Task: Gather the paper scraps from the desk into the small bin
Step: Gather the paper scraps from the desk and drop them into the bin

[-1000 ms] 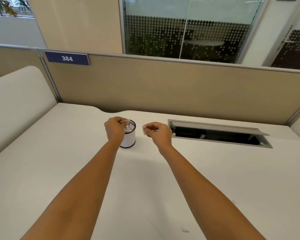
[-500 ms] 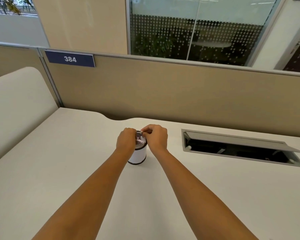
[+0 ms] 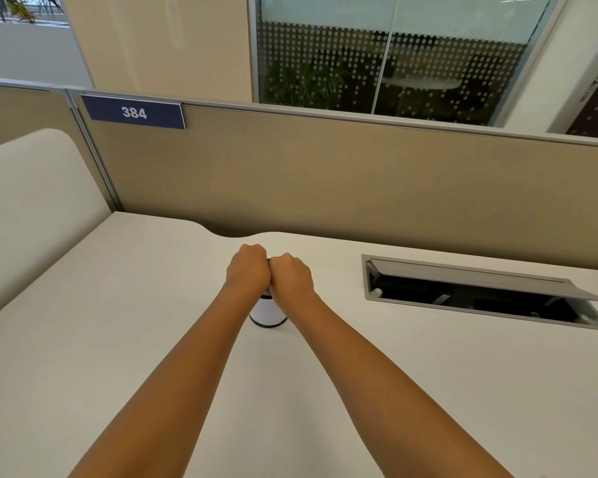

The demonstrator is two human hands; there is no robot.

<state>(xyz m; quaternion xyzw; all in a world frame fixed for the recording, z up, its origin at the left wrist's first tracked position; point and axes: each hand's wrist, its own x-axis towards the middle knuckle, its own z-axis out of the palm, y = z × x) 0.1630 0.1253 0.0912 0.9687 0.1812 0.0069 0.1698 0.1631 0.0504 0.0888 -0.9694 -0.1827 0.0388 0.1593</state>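
The small bin (image 3: 265, 311) is a white cylinder with a dark base ring, standing on the white desk (image 3: 118, 339) near its middle. My left hand (image 3: 247, 268) and my right hand (image 3: 292, 278) are both curled into fists on top of the bin, knuckles touching, and they cover its opening. Only a sliver of the dark rim shows between them. My left hand rests on the bin's left rim. The fingers of my right hand are hidden, so I cannot see whether a paper scrap is still in it. No loose scrap shows on the desk.
An open cable hatch (image 3: 480, 294) with its grey lid tilted up is set into the desk to the right of the bin. A tan partition (image 3: 325, 174) with a blue "384" sign (image 3: 133, 113) runs along the back. A cream side panel (image 3: 32, 201) stands at the left.
My right hand carried a small paper scrap leftward from beside the bin to its opening. Both hands have closed over the bin's top. The camera has shifted, so the bin sits lower in view.
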